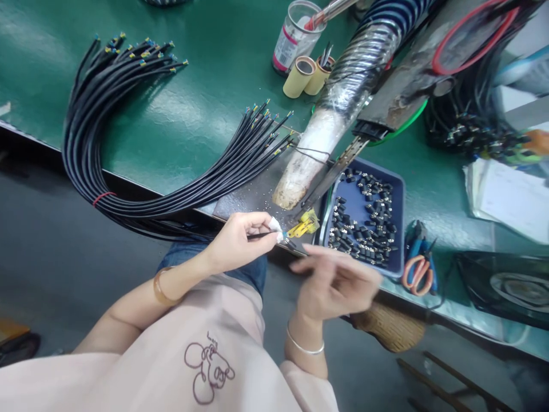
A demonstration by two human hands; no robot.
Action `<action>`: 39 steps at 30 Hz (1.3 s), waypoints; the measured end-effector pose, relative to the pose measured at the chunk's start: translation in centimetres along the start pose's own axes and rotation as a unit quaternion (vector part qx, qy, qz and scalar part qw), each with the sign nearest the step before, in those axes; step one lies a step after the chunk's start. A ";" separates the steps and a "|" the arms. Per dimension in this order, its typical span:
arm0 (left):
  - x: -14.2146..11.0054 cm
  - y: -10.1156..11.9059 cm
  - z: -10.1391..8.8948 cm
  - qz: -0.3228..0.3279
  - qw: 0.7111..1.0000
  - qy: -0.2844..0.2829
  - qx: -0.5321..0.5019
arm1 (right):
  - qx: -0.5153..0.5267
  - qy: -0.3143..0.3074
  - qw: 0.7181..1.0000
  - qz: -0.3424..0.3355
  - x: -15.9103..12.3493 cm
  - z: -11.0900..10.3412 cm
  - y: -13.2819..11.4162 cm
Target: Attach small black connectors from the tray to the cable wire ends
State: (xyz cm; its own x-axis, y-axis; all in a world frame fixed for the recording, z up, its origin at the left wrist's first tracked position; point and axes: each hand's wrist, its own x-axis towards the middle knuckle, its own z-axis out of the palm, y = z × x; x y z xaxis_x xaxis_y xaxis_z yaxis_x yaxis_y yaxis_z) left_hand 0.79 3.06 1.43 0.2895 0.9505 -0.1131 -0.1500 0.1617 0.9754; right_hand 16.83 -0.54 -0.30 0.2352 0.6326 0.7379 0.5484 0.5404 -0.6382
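Note:
My left hand [246,237] is closed on a thin black cable [256,235], with white wrapping on the fingertips. The cable's end points right, towards a small yellow clip-like piece [304,224] at the table edge. My right hand [337,280], smeared by motion, is in front of a blue tray [398,223]; whether anything is in its fingers does not show. Inside the tray lie many small black connectors [362,240] with metal ends. A large bundle of black cables [88,137] with coloured wire ends curves across the table on the left, tied with a red band [104,197].
A soldering iron-like metal tool [338,171] and a foil-wrapped hose [317,126] slant down over the work plate. Pliers [415,246] and orange-handled scissors [418,274] lie right of the tray. Behind stand a clear plastic tub [291,46] and small cardboard tubes [298,79].

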 end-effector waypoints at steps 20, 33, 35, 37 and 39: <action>-0.9 -1.5 0.2 0.114 0.984 0.028 0.133 | -0.055 -0.182 0.970 0.150 1.3 -0.6 -1.4; -1.0 -1.8 0.6 0.160 0.969 0.062 0.177 | -0.117 -0.187 0.970 0.097 0.6 -1.1 -1.3; -1.0 -1.9 0.7 0.178 0.962 0.076 0.192 | -0.132 -0.180 0.971 0.081 0.3 -1.1 -1.4; -1.0 -1.9 0.8 0.194 0.956 0.084 0.205 | -0.138 -0.175 0.973 0.064 0.2 -1.0 -1.5; -1.0 -1.9 0.9 0.202 0.952 0.086 0.213 | -0.129 -0.186 0.972 0.057 0.1 -0.9 -1.5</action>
State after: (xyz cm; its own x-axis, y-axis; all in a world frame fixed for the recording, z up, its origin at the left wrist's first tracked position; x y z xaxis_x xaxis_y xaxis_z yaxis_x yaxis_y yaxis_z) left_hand 1.63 1.56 -0.16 0.1255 0.9478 0.2931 0.1920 -0.3131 0.9301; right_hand 16.76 -1.80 0.96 0.0264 0.8628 0.5049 0.7306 0.3281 -0.5989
